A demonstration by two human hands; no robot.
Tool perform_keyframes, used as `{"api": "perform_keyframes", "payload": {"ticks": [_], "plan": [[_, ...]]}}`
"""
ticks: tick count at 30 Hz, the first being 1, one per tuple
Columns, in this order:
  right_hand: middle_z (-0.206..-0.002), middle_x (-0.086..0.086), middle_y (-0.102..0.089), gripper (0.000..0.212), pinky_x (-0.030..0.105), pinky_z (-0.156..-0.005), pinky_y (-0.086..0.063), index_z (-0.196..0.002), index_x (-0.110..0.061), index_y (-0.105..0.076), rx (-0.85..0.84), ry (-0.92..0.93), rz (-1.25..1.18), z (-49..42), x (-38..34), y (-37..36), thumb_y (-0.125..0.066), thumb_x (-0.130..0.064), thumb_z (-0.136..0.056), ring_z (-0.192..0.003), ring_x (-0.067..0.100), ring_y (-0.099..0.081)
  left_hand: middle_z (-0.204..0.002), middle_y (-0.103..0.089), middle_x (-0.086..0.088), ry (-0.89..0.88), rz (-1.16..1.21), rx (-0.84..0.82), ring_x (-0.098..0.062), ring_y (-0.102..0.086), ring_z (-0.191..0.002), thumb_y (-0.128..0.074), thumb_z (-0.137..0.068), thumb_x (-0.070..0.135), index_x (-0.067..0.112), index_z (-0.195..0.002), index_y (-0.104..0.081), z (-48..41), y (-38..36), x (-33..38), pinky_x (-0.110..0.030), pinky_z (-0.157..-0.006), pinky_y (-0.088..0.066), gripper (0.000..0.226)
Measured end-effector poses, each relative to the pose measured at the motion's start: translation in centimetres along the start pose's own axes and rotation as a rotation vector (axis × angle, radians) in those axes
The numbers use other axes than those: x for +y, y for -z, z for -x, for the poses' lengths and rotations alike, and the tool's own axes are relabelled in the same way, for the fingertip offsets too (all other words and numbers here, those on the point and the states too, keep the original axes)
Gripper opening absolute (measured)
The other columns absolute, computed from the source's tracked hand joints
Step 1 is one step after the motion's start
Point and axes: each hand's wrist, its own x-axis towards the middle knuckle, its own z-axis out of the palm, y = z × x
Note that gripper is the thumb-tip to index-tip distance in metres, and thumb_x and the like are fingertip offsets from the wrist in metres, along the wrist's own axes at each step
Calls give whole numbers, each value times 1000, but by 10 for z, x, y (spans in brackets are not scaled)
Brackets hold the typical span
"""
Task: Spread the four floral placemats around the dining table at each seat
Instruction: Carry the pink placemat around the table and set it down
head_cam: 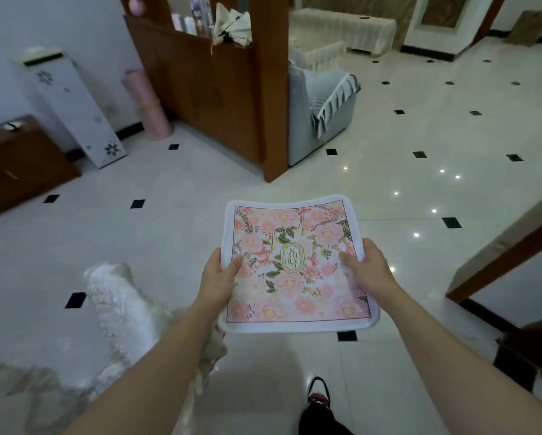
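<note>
both hands grip one floral placemat (294, 277) by its side edges: the left hand (221, 271) pinches the left edge with its thumb on top and its fingers beneath, and the right hand (368, 265) holds the right edge the same way. the mat is held level in the air over the floor, near the middle of the view, touching no furniture. its face is pink flowers with green leaves, a white border and an oval emblem at the centre. whether more mats lie under it cannot be told.

surroundings, by size:
- tiled floor (388, 136), glossy pale squares with small black diamond insets, fills most of the view.
- wooden room divider (207, 89), far centre, with a shelf of small items on top.
- table edge (508, 246), brown wood, blurred, at the right, well apart from the mat.
- grey armchair (319, 111), just right of the divider, with a fringed cover.
- white furry animal (119, 296), blurred, near left, beside the left forearm.
- white stand (72, 108) with flower marks, far left against the wall.
- pink roll (147, 105), upright between the stand and the divider.
- dark shoe (318, 392), near, below the mat.
</note>
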Motion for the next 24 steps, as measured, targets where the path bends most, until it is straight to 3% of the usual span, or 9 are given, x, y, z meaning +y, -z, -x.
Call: {"api": "perform_keyframes", "payload": {"ticks": [6,11,17,24], "plan": [[-94,12,-65,17,43,-79,-54,-102,-14,-57,-116,41,43,-126,-38,-11,-62,-28,-94,-82,26,-62,-113,-70,-5,28,7,122,-24,-71,-101,-58,-100,27,21,-116,-58,-84,-19,30,-47,-83,-61,17],[-87,12,-64,20,43,-75,-54,-101,-11,-56,-230,59,72,-203,-69,-52,-64,-27,-94,-74,24,-59,-110,-71,1,46,52,239,-16,-73,-95,-59,-100,27,25,-113,-58,-132,0,43,-28,-68,-61,13],[-80,1,-62,11,30,-56,-44,-95,-21,-54,-357,119,98,-267,-110,-131,-65,-24,-93,-68,15,-60,-115,-72,-8,106,119,383,-28,-72,-101,-59,-100,24,17,-120,-59,-182,48,45,-52,-84,-61,21],[-93,1,-66,13,29,-61,-48,-101,-19,-56,-460,148,128,-335,-165,-244,-65,-23,-93,-81,17,-66,-115,-71,-11,134,145,494,-28,-72,-100,-60,-99,22,17,-116,-60,-264,123,36,-53,-87,-60,18]]}}
